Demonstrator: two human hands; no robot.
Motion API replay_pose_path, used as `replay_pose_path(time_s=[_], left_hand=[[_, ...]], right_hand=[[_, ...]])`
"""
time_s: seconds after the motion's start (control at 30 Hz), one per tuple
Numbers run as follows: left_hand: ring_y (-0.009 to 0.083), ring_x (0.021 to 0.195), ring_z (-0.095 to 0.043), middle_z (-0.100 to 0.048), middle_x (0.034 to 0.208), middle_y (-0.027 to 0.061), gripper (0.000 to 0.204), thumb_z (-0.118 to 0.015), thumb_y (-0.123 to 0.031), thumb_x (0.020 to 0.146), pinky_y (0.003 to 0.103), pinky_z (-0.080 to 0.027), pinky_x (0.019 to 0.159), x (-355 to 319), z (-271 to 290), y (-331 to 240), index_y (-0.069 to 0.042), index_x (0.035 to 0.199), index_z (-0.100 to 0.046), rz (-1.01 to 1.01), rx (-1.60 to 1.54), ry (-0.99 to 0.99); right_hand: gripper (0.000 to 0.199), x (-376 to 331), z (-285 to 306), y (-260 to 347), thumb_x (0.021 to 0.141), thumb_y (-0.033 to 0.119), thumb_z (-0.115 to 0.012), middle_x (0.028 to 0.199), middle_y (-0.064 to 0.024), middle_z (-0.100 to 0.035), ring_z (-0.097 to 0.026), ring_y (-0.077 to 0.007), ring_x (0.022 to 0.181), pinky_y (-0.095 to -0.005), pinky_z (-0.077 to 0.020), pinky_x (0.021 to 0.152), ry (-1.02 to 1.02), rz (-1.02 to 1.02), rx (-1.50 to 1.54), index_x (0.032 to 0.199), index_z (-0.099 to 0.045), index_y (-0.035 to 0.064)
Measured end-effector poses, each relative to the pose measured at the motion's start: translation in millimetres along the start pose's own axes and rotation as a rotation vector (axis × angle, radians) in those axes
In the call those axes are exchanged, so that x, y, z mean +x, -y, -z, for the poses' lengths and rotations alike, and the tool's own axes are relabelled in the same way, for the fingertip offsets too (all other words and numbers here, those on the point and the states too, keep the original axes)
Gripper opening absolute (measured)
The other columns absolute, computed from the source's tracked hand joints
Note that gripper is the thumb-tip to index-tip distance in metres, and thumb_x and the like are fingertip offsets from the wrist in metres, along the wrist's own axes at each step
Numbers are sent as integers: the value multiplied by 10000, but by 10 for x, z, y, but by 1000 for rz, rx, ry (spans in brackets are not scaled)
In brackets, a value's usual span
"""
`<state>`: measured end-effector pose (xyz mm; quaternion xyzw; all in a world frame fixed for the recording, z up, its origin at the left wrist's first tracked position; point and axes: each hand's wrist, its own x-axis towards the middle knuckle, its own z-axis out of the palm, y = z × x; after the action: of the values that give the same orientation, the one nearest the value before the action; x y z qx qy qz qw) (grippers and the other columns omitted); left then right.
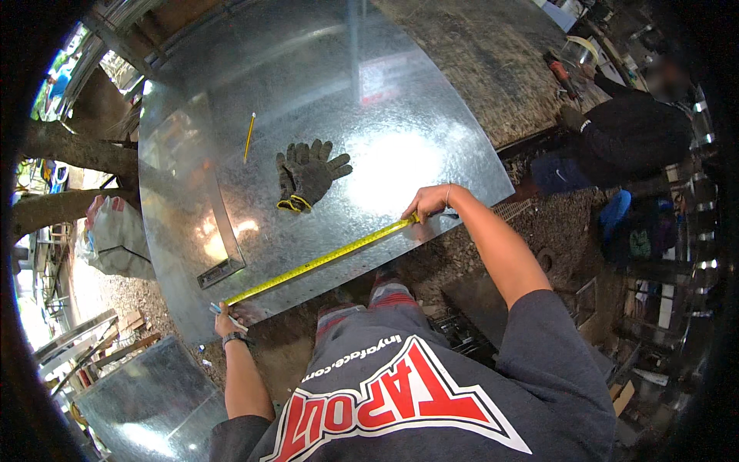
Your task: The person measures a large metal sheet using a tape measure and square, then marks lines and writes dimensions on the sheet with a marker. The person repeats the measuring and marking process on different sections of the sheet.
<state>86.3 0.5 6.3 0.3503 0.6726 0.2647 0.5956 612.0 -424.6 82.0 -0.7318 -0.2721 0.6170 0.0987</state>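
While a yellow flexible tape measure (323,259) spans the near edge of the shiny galvanized steel sheet (308,100), the left hand (229,317) pinches one end and the right hand (426,206) pins the other; knitted grey gloves (308,174) and a yellow pencil (249,137) lie mid-sheet, with bare metal beyond them.

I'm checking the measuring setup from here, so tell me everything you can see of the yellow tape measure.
The yellow tape measure is a narrow metal-looking blade with fine dark markings, pulled out straight and lying flat near the front edge of the galvanized metal sheet. It runs diagonally from the left hand at the sheet's near-left edge to the right hand near the right edge. Each hand pins one end. The case is hidden, so I cannot tell which hand has it. Nothing else touches it.
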Motion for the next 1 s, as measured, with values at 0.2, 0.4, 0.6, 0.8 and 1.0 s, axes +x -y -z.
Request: replay_pose_path(time_s=[0.2,0.4,0.6,0.8,1.0], left_hand=[[152,526,-520,-592,729,28,312,-753,-353,898,322,-384,395,1,-3,51,-99,918,-573,-25,-5,-19],[129,552,-533,-591,733,1,291,-740,-354,910,306,-394,404,111,143,85,-116,937,-574,-54,0,39],[132,550,-546,-579,723,-1,284,-728,-348,920,296,-398,398,2,40,38,-119,934,-561,-28,25,-16],[154,527,-557,-556,700,3,326,-758,-358,893,301,-400,390,-12,61,41,-115,919,-542,-26,-15,-33],[153,512,-534,-544,681,5,334,-767,-356,886,307,-395,389,-73,18,23,-118,907,-533,-38,11,-32]], right_hand=[[554,69,22,-71,716,54,-758,1069,-19,-750,-595,-152,798,-350,-479,674,33,78,-35,1226,-725,267],[542,114,82,-61,711,87,-751,932,-7,-746,-557,-139,729,-344,-463,644,93,69,1,1222,-730,266],[553,88,133,-51,691,95,-756,907,-20,-728,-569,-159,747,-355,-457,652,119,85,18,1224,-733,241],[582,16,206,93,685,100,-752,1233,-72,-705,-636,-204,1019,-348,-505,825,180,31,-19,1248,-719,244],[595,21,203,65,684,93,-730,1334,-57,-654,-615,-225,1123,-372,-493,928,195,40,-14,1253,-713,266]])
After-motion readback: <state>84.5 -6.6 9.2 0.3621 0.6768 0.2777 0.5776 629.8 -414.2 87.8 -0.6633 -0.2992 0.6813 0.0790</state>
